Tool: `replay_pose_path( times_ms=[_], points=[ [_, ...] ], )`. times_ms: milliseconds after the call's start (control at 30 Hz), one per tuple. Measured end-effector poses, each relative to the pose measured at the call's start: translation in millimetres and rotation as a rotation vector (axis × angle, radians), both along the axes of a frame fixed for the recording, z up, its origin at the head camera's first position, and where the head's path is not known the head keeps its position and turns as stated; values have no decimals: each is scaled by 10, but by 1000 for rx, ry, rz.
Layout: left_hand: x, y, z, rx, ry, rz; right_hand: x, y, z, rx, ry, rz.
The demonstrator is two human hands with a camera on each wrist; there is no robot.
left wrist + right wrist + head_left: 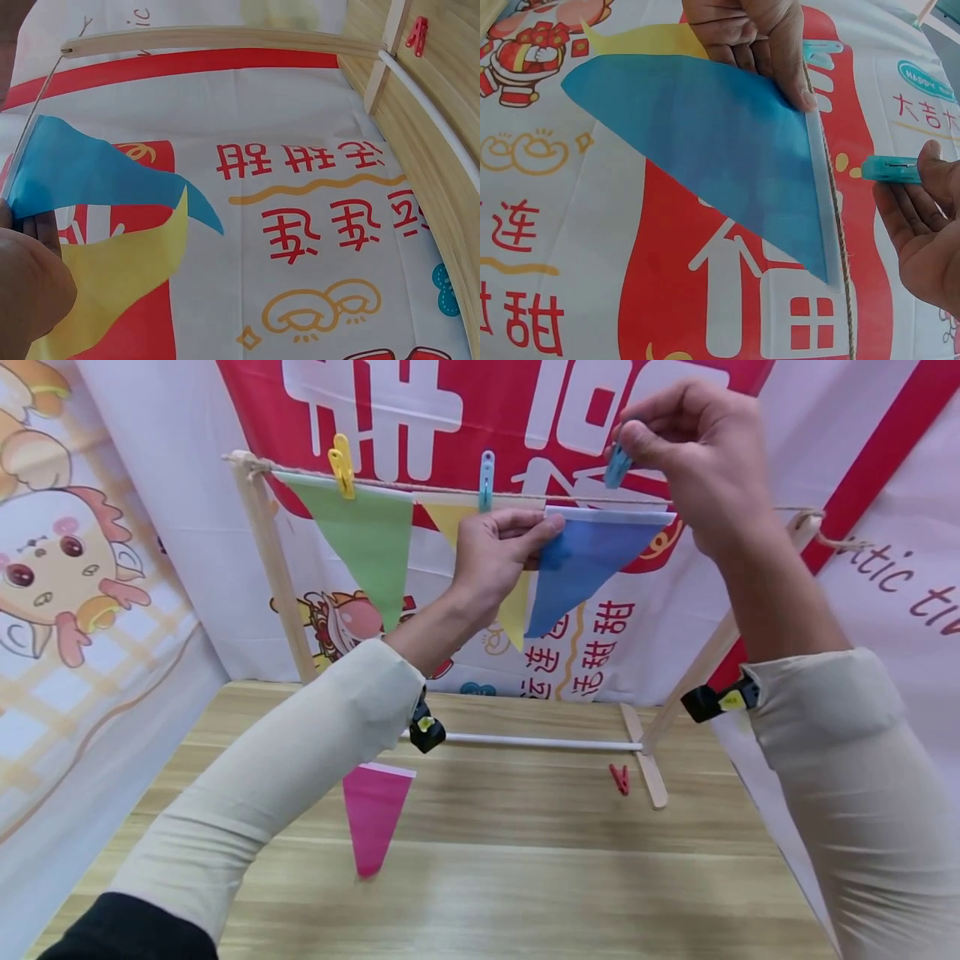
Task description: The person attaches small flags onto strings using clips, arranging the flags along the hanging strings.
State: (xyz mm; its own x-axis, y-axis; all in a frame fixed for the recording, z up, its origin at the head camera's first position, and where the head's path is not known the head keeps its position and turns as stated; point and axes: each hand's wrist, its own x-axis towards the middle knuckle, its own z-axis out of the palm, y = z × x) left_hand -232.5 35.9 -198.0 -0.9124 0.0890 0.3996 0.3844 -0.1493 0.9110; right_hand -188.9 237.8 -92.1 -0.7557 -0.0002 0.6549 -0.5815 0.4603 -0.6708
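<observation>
My left hand [491, 556] pinches the top left corner of a blue triangular pennant [592, 556], just under a twine line [600, 499]. The pennant's white top edge runs along the twine, and its tip hangs down. Above the line, my right hand [712, 464] holds a light blue clothespin [892, 169] between thumb and fingers, apart from the twine. A yellow pennant [513, 610], partly hidden behind my left hand, hangs beside a green pennant [367, 539]. On the twine sit a yellow clothespin [342, 467] and another light blue clothespin [487, 481].
Wooden posts [279, 568] hold the twine at both ends, with a white rod [532, 742] low between them. On the wooden table [540, 885] lie a pink pennant [377, 818] and a red clothespin [620, 779]. A printed cloth [187, 510] hangs behind.
</observation>
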Motion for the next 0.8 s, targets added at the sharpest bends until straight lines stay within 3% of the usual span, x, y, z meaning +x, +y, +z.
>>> replay_pose_path(
  times_ms=[300, 800],
  points=[
    [-41, -16, 9, 5, -35, 33, -130, -24, -4, -86, -104, 14],
    [-81, 3, 35, 8, -47, 38, -216, -90, -7, -72, -208, 19]
  ],
)
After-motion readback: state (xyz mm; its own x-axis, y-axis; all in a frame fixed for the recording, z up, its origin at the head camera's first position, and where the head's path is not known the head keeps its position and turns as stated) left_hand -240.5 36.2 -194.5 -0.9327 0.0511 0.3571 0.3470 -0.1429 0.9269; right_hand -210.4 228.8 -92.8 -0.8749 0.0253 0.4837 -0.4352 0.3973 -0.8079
